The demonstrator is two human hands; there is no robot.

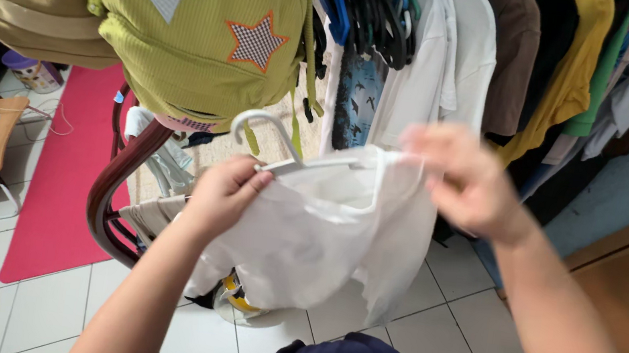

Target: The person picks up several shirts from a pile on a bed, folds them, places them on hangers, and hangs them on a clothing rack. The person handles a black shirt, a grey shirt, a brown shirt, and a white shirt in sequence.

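The white garment (323,234) is thin, matt cloth on a smooth white plastic hanger (271,134). The green backpack (197,23) is ribbed fabric with checked cloth stars. The floor (425,320) is glossy tile.

right hand (469,181): motion-blurred | white hanger (285,152): partly under white garment (323,234)

Both bare arms raised in front of the chest, hands at about the same height.

Left hand (222,189): forearm rises from lower left, wrist bent slightly, fingers curled shut in a grip, thumb on top, knuckles toward the camera. Right hand (464,180): forearm comes in from lower right, elbow bent, hand blurred, back of the hand up, fingers pinched together and pointing left. Hands well apart.
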